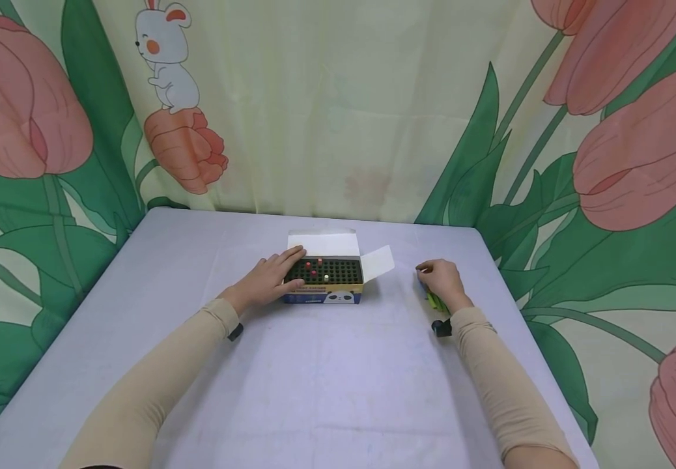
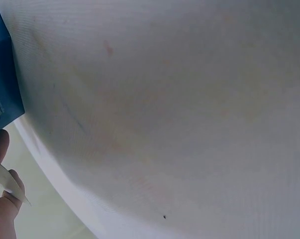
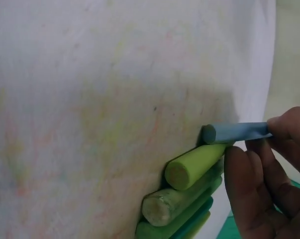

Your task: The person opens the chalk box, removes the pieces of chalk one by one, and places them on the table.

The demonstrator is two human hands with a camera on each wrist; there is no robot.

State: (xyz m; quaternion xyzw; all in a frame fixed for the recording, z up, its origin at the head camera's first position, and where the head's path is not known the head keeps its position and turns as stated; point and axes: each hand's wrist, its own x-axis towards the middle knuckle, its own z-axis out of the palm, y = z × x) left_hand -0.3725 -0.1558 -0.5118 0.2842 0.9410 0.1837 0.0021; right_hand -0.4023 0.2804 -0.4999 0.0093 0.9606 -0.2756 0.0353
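An opened chalk box (image 1: pixel 322 296), blue with a panda on its front, stands on the table, its black holed insert (image 1: pixel 346 268) holding several red chalk ends and a white one. My left hand (image 1: pixel 264 280) rests on its left end, fingers and thumb stretched out. In the left wrist view, that hand (image 2: pixel 3 199) shows beside a thin pale flap (image 2: pixel 8 184) and the blue box side. To the right, my right hand (image 1: pixel 445 281) pinches a blue chalk stick (image 3: pixel 237 132) by its far end. Green chalk sticks (image 3: pixel 197 167) lie side by side just below it.
The box's white lid (image 1: pixel 329 244) stands raised at the back, and a side flap (image 1: pixel 378 262) sticks out to the right. A white cloth (image 1: pixel 338 378) covers the table. Behind it hangs a curtain (image 1: pixel 338 130) with printed tulips.
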